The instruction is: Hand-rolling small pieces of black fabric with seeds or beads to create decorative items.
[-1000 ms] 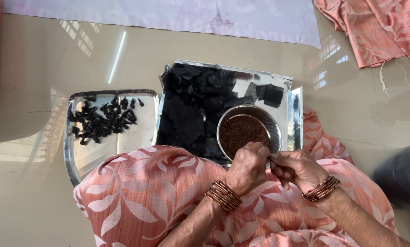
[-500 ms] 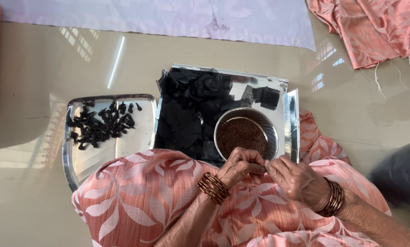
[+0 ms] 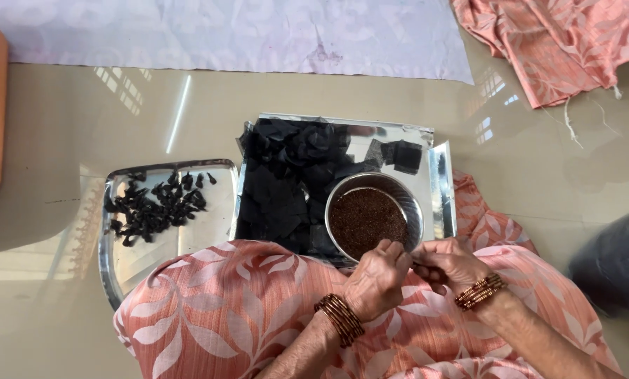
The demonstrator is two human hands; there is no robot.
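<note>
i see both hands pulled closer than a second ago | left hand (image 3: 377,281) and right hand (image 3: 451,265) pinch something small, unclear what | steel bowl (image 3: 375,216) at 12 o'clock | work continues

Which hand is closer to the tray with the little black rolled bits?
The left hand. It sits at the near rim of the round bowl, on the side toward the small tray. The right hand is beside it, farther from that tray.
</note>
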